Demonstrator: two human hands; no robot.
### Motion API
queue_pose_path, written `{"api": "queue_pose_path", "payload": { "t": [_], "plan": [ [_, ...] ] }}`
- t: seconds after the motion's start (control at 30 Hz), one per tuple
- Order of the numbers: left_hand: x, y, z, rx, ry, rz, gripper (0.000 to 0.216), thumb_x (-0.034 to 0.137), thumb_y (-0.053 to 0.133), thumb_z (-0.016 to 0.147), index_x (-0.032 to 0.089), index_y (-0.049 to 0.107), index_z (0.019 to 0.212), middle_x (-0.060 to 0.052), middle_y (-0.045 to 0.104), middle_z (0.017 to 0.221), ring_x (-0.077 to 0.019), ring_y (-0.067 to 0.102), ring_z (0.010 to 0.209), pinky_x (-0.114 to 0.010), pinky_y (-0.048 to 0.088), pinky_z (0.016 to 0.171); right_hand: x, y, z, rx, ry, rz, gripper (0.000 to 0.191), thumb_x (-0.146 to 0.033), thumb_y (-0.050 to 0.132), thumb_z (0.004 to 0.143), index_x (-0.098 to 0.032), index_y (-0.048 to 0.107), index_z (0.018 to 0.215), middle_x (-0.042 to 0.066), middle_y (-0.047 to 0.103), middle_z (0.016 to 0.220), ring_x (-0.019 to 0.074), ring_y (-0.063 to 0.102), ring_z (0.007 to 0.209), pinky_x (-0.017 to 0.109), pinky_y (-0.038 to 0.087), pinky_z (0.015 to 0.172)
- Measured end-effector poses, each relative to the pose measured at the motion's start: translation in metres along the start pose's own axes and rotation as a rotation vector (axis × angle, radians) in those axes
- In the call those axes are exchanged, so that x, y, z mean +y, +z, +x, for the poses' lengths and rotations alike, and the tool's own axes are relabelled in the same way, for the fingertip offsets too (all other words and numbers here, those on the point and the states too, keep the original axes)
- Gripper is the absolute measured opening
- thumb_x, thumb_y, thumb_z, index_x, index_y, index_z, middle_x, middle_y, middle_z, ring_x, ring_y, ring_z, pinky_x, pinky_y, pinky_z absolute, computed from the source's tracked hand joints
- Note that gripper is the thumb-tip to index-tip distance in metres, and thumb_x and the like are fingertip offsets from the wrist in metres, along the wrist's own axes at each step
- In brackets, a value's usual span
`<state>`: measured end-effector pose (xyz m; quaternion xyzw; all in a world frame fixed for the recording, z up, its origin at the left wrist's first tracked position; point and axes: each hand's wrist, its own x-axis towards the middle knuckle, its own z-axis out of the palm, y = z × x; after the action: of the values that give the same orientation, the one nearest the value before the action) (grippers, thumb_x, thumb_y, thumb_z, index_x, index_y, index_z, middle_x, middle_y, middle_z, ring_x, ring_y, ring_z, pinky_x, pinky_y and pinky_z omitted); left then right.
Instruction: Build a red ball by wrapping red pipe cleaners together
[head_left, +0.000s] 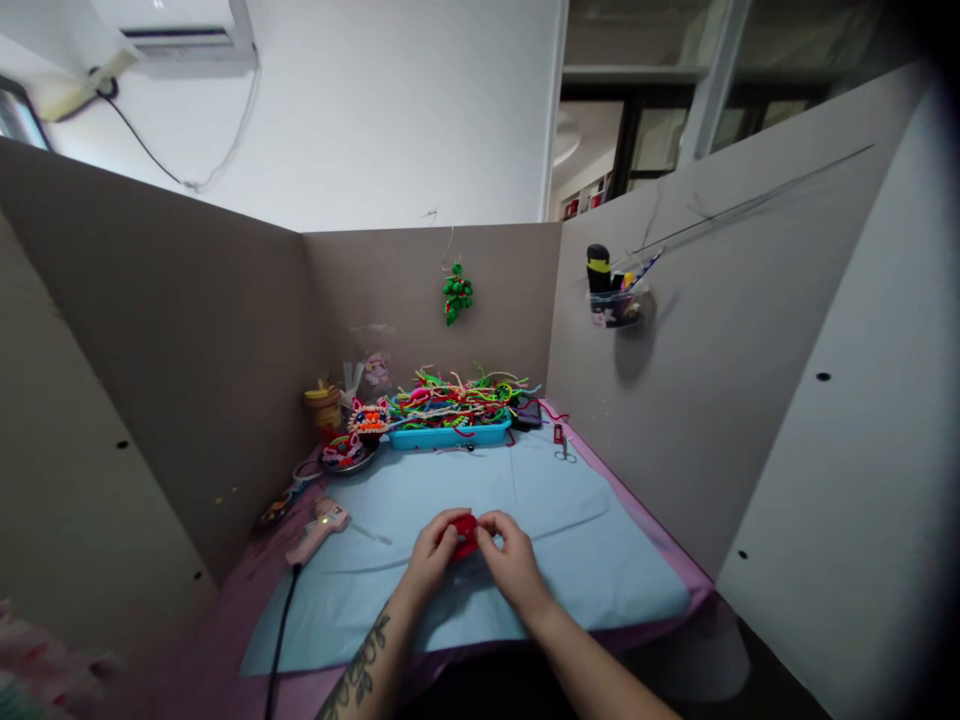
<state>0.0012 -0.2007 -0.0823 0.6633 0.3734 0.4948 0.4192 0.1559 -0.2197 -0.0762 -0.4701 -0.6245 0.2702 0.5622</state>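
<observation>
My left hand [433, 550] and my right hand [508, 553] meet over the middle of the light blue cloth [585, 560]. Both pinch a small red fuzzy piece [465, 535] between their fingertips, which looks like a bent pipe cleaner. The fingers of each hand are curled round it, and part of the red piece is hidden by them. A tattoo shows on my left forearm.
A blue tray [450, 435] piled with coloured pipe cleaners stands at the back. A pink glue gun [319, 528] with a black cord lies left. Small scissors [562, 445], a dish of finished pieces [349, 455], a hanging green ornament [457, 293] and a wall-mounted cup [616, 305] surround the cardboard-walled booth.
</observation>
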Motion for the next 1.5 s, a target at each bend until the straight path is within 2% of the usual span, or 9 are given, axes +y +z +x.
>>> {"api": "queue_pose_path", "payload": {
  "t": [0.33,0.47,0.53,0.67,0.93,1.07,1.17,1.33,1.5],
  "plan": [
    [-0.008,-0.001,0.001,-0.047,-0.041,-0.168,0.054,0.058,0.054,0.082,0.021,0.061,0.122,-0.013,0.059,0.131,-0.0289,0.052,0.122,-0.042,0.037,0.105,-0.002,-0.002,-0.002,-0.065,0.008,0.005,0.015,-0.029,0.063,0.077,-0.02,0.064,0.089,0.006,0.065,0.088,0.0224,0.061,0.085,0.036,0.049,0.082],
    [-0.012,0.0,0.003,-0.007,-0.043,-0.13,0.058,0.059,0.056,0.08,0.02,0.059,0.124,-0.015,0.056,0.134,-0.0295,0.05,0.124,-0.044,0.035,0.107,0.0,0.003,-0.008,-0.064,-0.043,-0.103,0.051,-0.024,0.078,0.059,-0.022,0.06,0.106,0.008,0.063,0.103,0.0273,0.058,0.098,0.04,0.047,0.088],
    [-0.012,0.001,0.004,-0.001,-0.04,-0.093,0.061,0.059,0.057,0.079,0.02,0.058,0.125,-0.015,0.056,0.134,-0.0295,0.05,0.124,-0.043,0.035,0.107,0.002,0.009,-0.011,-0.03,-0.071,-0.148,0.059,-0.02,0.076,0.056,-0.022,0.057,0.112,0.008,0.062,0.107,0.0284,0.056,0.102,0.041,0.047,0.09],
    [-0.011,0.001,0.003,-0.027,-0.017,-0.069,0.055,0.055,0.056,0.082,0.02,0.059,0.125,-0.013,0.056,0.132,-0.0277,0.051,0.123,-0.041,0.037,0.105,0.003,0.016,-0.012,0.04,-0.097,-0.186,0.04,-0.017,0.063,0.07,-0.022,0.056,0.108,0.007,0.062,0.102,0.026,0.057,0.099,0.041,0.047,0.089],
    [-0.008,0.001,0.004,0.001,0.033,-0.015,0.046,0.052,0.055,0.083,0.021,0.066,0.115,-0.013,0.06,0.126,-0.0277,0.053,0.12,-0.042,0.037,0.105,0.006,0.009,-0.011,0.119,-0.189,-0.177,0.025,-0.019,0.059,0.077,-0.023,0.056,0.102,0.007,0.061,0.097,0.0245,0.055,0.095,0.04,0.044,0.087],
    [-0.006,0.002,0.003,0.02,0.05,0.031,0.044,0.05,0.058,0.082,0.02,0.067,0.113,-0.014,0.062,0.123,-0.0283,0.054,0.118,-0.043,0.037,0.105,0.004,0.006,-0.01,0.125,-0.231,-0.224,0.006,-0.019,0.055,0.082,-0.024,0.058,0.084,0.004,0.058,0.09,0.0225,0.054,0.091,0.038,0.043,0.085],
    [-0.006,0.003,0.004,0.05,0.053,0.053,0.042,0.05,0.058,0.082,0.02,0.067,0.112,-0.014,0.063,0.122,-0.0279,0.055,0.117,-0.043,0.037,0.104,0.002,0.006,-0.012,0.094,-0.234,-0.286,0.009,-0.017,0.055,0.082,-0.024,0.059,0.078,0.003,0.058,0.084,0.0223,0.053,0.087,0.038,0.041,0.082],
    [-0.009,0.004,0.005,0.095,0.029,0.032,0.045,0.051,0.055,0.084,0.019,0.065,0.114,-0.014,0.063,0.12,-0.0267,0.056,0.114,-0.042,0.038,0.103,0.006,0.007,-0.016,0.139,-0.233,-0.209,0.008,-0.019,0.056,0.082,-0.023,0.058,0.088,0.004,0.06,0.087,0.0227,0.054,0.088,0.038,0.043,0.083],
    [-0.008,0.002,0.004,0.057,0.03,0.027,0.044,0.051,0.058,0.082,0.02,0.067,0.111,-0.013,0.063,0.121,-0.0272,0.054,0.116,-0.041,0.036,0.104,0.015,0.001,-0.001,0.201,-0.084,-0.066,0.017,-0.024,0.053,0.082,-0.019,0.059,0.097,0.008,0.063,0.095,0.0218,0.056,0.088,0.036,0.045,0.08]
  ]
}}
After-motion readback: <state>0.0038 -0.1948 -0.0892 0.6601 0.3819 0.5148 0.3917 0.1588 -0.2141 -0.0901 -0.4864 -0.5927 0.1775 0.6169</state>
